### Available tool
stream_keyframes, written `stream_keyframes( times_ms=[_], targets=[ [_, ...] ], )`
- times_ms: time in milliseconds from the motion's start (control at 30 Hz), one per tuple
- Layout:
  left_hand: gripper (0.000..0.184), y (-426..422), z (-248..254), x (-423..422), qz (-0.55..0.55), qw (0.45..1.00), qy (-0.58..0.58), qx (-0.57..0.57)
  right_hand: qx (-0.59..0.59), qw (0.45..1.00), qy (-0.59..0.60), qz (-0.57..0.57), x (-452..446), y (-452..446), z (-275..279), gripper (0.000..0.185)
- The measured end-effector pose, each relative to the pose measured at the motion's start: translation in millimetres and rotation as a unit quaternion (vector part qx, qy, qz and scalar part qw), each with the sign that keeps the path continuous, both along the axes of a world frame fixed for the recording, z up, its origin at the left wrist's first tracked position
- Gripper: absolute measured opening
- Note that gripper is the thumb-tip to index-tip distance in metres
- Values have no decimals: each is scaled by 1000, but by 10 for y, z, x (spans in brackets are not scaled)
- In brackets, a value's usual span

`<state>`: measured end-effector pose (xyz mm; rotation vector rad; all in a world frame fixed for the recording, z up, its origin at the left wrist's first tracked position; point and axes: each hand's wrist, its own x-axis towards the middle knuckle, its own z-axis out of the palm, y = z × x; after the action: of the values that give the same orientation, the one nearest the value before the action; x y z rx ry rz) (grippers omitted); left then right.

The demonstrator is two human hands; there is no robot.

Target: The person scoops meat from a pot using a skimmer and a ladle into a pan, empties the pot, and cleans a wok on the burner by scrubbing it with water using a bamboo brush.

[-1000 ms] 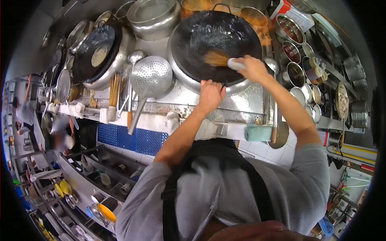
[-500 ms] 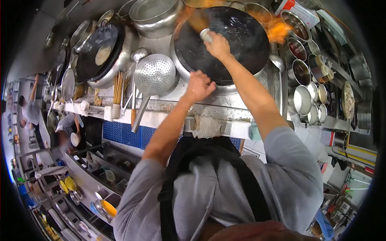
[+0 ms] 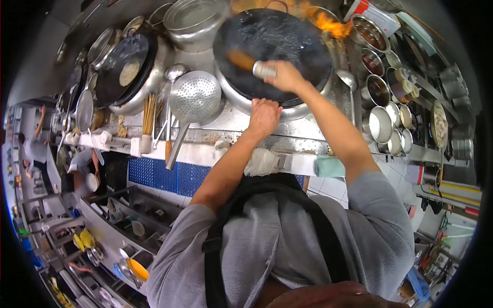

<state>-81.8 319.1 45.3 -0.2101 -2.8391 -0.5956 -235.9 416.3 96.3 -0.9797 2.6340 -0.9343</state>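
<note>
My right hand [image 3: 285, 76] is wrapped round the pale bound grip of a wok brush [image 3: 241, 60]. The brush's brown bristle end is blurred and reaches left over the inside of a large black wok [image 3: 303, 66]. At the wok's near edge is my left hand [image 3: 264, 118], its fingers curled over the rim; the exact part it grips is hidden under the fingers. Wet, shiny streaks show on the wok's far inner side, and its far loop handle [image 3: 277, 4] stands up at the back.
Orange flame [image 3: 331, 24] burns behind the wok's right side. To the left are a perforated strainer [image 3: 195, 96], a ladle [image 3: 177, 71] and a second wok [image 3: 110, 84] with pale food [image 3: 129, 74]. Metal seasoning pots [image 3: 380, 124] line the right. Other people work at far left.
The brush in my right hand has swung down and toward me. The wok has shifted slightly left and away, while my left hand has moved right along its rim. The flames look smaller.
</note>
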Motion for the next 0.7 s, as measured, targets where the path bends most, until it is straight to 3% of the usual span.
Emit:
stream_keyframes(
  times_ms=[67, 200, 233, 300, 367, 400, 467, 533, 600, 667, 700],
  targets=[
    [23, 72, 44, -1, 40, 998, -34, -34, 20, 994, 51, 94, 320, 427, 172, 47],
    [26, 191, 169, -47, 60, 994, -73, -46, 288, 955, 71, -13, 280, 1334, 718, 43],
    [26, 183, 62, -67, 44, 996, -61, -48, 346, 928, 139, -22, 95, 1379, 775, 41],
    [27, 148, 101, -86, 43, 998, -38, -24, 204, 946, 206, -147, -690, 1224, 124, 38],
    [30, 152, 72, -50, 49, 999, -10, 8, 113, 976, 139, -121, -1066, 362, 2, 38],
    [30, 137, 79, -77, 44, 999, -5, 2, 8, 987, 92, -132, -1047, -46, -168, 45],
    [30, 103, 112, -41, 33, 999, 1, -9, -4, 990, 79, -117, -698, -481, -280, 52],
    [31, 66, 78, -78, 20, 999, -8, -24, -79, 995, 47, 33, -271, -291, -197, 54],
    [31, 19, 123, -30, 14, 998, -35, -39, -79, 987, 15, 137, 45, 187, 95, 57],
    [33, 3, 255, 121, 10, 1000, 4, -26, -15, 989, -35, 139, 341, 675, 607, 51],
    [34, 10, 338, 172, 3, 999, 23, -21, -38, 991, -28, 128, 425, 904, 710, 45]
  ],
)
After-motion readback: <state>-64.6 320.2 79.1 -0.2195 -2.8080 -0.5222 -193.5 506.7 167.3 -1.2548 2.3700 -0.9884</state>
